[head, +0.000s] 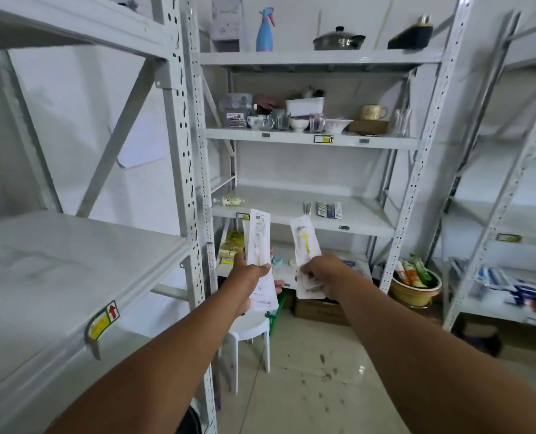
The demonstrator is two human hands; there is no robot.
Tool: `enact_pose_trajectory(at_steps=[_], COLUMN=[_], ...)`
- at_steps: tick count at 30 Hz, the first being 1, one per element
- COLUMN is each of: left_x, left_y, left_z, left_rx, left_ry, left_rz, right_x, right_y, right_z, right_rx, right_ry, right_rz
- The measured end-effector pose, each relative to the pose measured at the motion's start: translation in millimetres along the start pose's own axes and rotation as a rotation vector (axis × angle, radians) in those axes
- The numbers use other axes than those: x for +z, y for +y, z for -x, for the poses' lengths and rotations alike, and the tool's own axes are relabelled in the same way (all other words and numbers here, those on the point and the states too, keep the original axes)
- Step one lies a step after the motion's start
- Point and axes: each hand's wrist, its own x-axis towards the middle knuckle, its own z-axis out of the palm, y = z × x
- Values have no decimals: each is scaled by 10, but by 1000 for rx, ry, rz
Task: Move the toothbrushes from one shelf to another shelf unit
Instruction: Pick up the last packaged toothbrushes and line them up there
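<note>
- The top shelf (320, 57) holds a blue spray bottle (265, 29) and a pot (338, 39).
- The next shelf (310, 138) holds cups (372, 112) and bowls (298, 124).
- Small boxes (329, 209) stand on the third shelf (291, 211).

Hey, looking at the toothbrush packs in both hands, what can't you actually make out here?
Head view only:
- Left hand packs: overlapped, count unclear.
- Right hand pack: lower end hidden by the grip.
- Pack print: too small, blurred.
- Destination shelf: not indicated.
</note>
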Motion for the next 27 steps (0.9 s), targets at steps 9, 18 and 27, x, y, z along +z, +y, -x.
enact_pose_trajectory(at_steps=[9, 18, 27], left_x=[409, 922, 1452], left_y=[-172, -23, 35], left_z=[-698, -1702, -2636], left_rx=[-74, -46, -73], left_ry=[-72, -95, -48], left_rz=[19, 30, 1], right_x=[-358, -760, -1190], right_y=[145, -78, -203], right_z=[-671, -1725, -2532], right_rx=[42, 38, 46], right_ry=[96, 71, 61], right_rz=[-17, -116, -145])
